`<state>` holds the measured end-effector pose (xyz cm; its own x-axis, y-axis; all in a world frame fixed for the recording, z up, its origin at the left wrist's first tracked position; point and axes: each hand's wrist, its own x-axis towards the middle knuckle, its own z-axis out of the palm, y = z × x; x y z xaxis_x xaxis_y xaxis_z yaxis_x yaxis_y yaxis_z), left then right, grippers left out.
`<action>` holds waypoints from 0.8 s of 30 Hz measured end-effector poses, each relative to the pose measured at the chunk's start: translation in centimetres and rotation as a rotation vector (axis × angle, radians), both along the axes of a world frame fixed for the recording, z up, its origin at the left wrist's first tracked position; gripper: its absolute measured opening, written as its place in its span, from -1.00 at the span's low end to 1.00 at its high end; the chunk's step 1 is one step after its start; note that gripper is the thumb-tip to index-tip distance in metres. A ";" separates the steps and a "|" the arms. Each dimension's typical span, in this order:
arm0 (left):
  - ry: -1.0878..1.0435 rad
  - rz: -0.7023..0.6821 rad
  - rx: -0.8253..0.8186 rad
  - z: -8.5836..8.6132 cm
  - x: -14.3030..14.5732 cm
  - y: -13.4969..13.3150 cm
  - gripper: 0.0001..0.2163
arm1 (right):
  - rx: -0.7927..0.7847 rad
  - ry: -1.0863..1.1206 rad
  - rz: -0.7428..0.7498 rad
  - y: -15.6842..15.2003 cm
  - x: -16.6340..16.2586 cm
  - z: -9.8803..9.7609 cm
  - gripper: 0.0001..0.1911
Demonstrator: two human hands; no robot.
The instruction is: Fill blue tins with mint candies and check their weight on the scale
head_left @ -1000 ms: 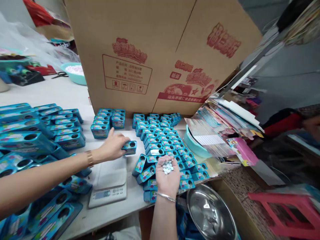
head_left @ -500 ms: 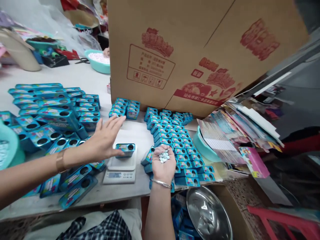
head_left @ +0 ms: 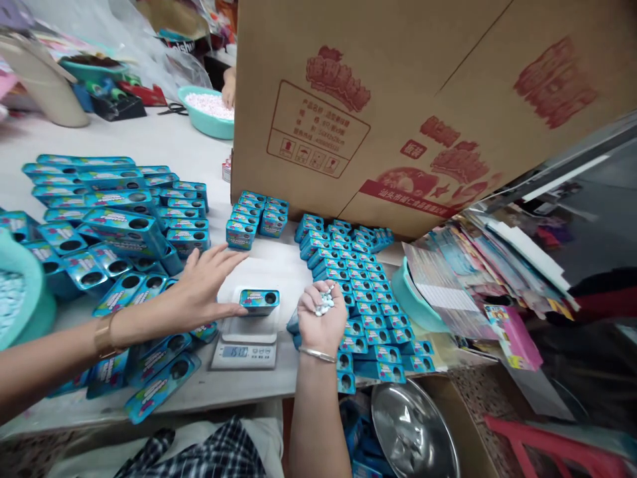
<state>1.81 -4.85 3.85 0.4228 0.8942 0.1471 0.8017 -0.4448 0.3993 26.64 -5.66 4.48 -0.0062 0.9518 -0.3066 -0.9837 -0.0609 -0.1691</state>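
Note:
On a white digital scale (head_left: 243, 357) lies a small blue tin (head_left: 259, 301) with a round dark hole toward its right end. My left hand (head_left: 204, 289) is open, fingers spread, its thumb tip at or very near the tin's left end. Whether it touches I cannot tell. To the right of the scale, my right hand (head_left: 322, 330) is turned palm up and curled round a small heap of pale blue and white candies (head_left: 325, 302). Rows of blue tins (head_left: 365, 309) stand right beside and behind it.
A large cardboard box (head_left: 378, 99) walls off the back. Many blue tins (head_left: 124, 226) are piled left, near a teal tub of pale blue candies (head_left: 42, 299). Another person's hand (head_left: 229, 87) reaches into a teal bowl (head_left: 212, 126). A metal bowl (head_left: 413, 425) sits below the table edge.
The fingers of my right hand have curled in over the candies. My left hand stays spread beside the tin. The scale's display has changed, and the whole view has shifted slightly.

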 end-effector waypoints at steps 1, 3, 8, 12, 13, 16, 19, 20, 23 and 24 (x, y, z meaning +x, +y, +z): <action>0.007 -0.015 0.001 -0.1 0.2 0.1 -0.20 | 0.000 -0.008 0.004 0.2 -0.2 0.0 -0.80; 0.033 -0.052 0.005 -0.3 0.9 0.2 -0.22 | -0.009 -0.025 0.002 0.6 -0.5 -0.1 -0.79; 0.136 -0.114 -0.033 -0.7 3.2 0.8 -0.28 | -0.141 -0.116 -0.063 1.3 -0.9 -0.7 -0.76; 0.188 -0.147 -0.095 -1.5 4.3 1.1 -0.32 | -0.234 -0.184 -0.113 1.1 -0.9 -1.2 -0.79; 0.183 -0.147 -0.095 -1.7 4.5 1.2 -0.33 | -0.241 -0.184 -0.122 1.1 -0.9 -1.3 -0.80; 0.101 -0.145 -0.055 -1.8 4.9 1.2 -0.39 | -0.231 -0.164 -0.123 1.0 -1.1 -1.3 -0.81; -0.023 -0.151 0.039 -0.9 5.6 1.2 -0.55 | -0.201 -0.122 -0.087 1.1 -1.6 -1.2 -0.80; -0.058 -0.163 0.069 -0.4 6.0 1.2 -0.63 | -0.206 -0.107 -0.073 1.2 -1.9 -1.2 -0.80; -0.138 -0.240 0.070 1.1 7.6 1.2 -0.75 | -0.258 -0.093 -0.045 1.5 -2.9 -1.2 -0.79; -0.149 -0.263 0.044 1.4 8.1 1.2 -0.76 | -0.266 -0.101 -0.044 1.6 -3.2 -1.3 -0.79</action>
